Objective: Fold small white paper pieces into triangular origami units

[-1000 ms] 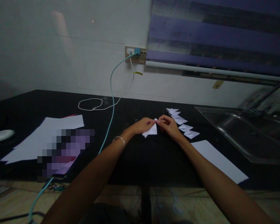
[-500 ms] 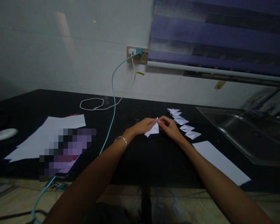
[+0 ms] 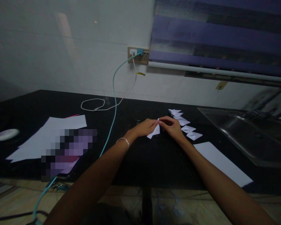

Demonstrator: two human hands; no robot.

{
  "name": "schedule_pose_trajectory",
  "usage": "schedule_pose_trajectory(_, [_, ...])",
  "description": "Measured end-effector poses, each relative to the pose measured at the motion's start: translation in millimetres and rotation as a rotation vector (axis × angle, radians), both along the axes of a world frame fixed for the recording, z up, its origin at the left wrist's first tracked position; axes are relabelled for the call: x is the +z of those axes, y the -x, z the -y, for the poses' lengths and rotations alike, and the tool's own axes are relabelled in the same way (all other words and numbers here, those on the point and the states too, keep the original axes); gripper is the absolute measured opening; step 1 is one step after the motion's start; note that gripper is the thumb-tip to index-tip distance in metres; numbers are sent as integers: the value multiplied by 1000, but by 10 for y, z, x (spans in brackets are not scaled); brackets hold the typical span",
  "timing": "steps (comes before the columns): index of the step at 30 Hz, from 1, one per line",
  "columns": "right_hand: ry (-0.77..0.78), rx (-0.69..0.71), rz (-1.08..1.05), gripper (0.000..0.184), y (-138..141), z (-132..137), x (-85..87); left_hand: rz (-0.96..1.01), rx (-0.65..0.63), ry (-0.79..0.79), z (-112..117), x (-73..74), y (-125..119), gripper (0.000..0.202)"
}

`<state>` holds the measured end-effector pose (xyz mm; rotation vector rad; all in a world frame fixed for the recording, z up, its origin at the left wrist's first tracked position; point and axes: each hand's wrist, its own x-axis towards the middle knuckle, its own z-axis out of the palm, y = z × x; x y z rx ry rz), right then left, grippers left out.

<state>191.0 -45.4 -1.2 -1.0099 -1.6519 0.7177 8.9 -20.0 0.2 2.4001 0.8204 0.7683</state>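
Observation:
Between my two hands is a small piece of folded white paper point(image 3: 155, 132), held a little above or on the black countertop point(image 3: 140, 162). My left hand point(image 3: 146, 127) grips it from the left, fingers closed round it and thumb near its top point. With thumb and fingertips, my right hand point(image 3: 170, 125) pinches the same top point from the right. Just beyond my right hand, several folded white paper pieces point(image 3: 182, 121) lie in a slanting row. A flat white sheet point(image 3: 222, 162) rests beside my right forearm.
At left lie white sheets point(image 3: 46, 134), a blurred-out device point(image 3: 72, 153) and a white round object point(image 3: 7, 134). A teal cable point(image 3: 113, 122) crosses the counter from the wall outlet point(image 3: 144, 56), near a looped white cable point(image 3: 81, 104). A metal sink point(image 3: 243, 140) is on the right.
My right fingers have shifted slightly at the paper's top point. The folded paper's lower left part looks a little narrower. Everything else has stayed in place apart from a slight camera shift.

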Motion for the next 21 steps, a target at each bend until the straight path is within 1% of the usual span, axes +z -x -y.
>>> schedule_pose_trajectory(3, [63, 24, -20, 32, 5, 4, 4, -102, 34, -95, 10, 8, 25, 48])
schedule_pose_trajectory(6, [111, 14, -37, 35, 10, 5, 7, -216, 98, -173, 13, 18, 41, 48])
schedule_pose_trajectory(8, [135, -7, -45, 36, 10, 1, 2, -272, 146, -198, 14, 27, 43, 50])
schedule_pose_trajectory(11, [173, -19, -54, 36, 3, -24, -22, -300, 189, -187, 22, 51, 43, 52])
schedule_pose_trajectory(15, [197, -1, -124, 35, -27, -89, -78, -273, 194, -156, 39, 90, 50, 52])
schedule_pose_trajectory(18, [192, 8, -166, 35, -52, -128, -119, -246, 163, -184, 41, 94, 53, 49])
schedule_pose_trajectory(21, [194, 7, -164, 37, -67, -132, -139, -247, 133, -203, 35, 74, 48, 46])
